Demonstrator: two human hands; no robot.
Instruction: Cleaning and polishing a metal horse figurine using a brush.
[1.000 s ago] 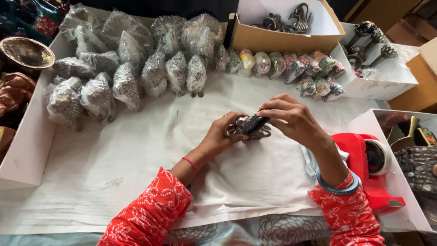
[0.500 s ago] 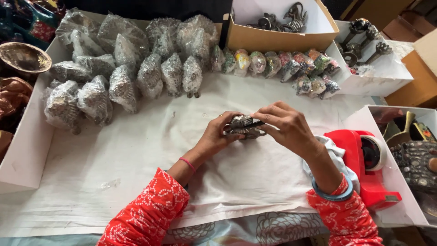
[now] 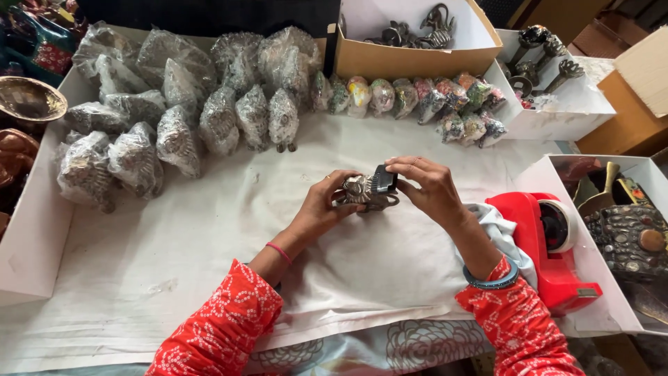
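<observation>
Both hands meet over the middle of the white cloth [image 3: 209, 278], with a small metal figurine [image 3: 363, 191] held up between them just off the cloth, so it can be turned and worked on without scraping. The left hand [image 3: 327, 202] is cupped around the figurine's left side, fingers curled under it as a steady cradle. The right hand [image 3: 428, 188] pinches a small dark piece [image 3: 383, 179] with its fingertips against the figurine's top; can't tell what that piece is. Beyond the figurine, a crowd of plastic-wrapped pieces [image 3: 174, 118] sits bunched at the cloth's far edge. The cardboard box [image 3: 410, 59] of bare metal bits is straight behind the figurine, and the red tape dispenser [image 3: 543, 244] sits just to its right, close by the right hand.
</observation>
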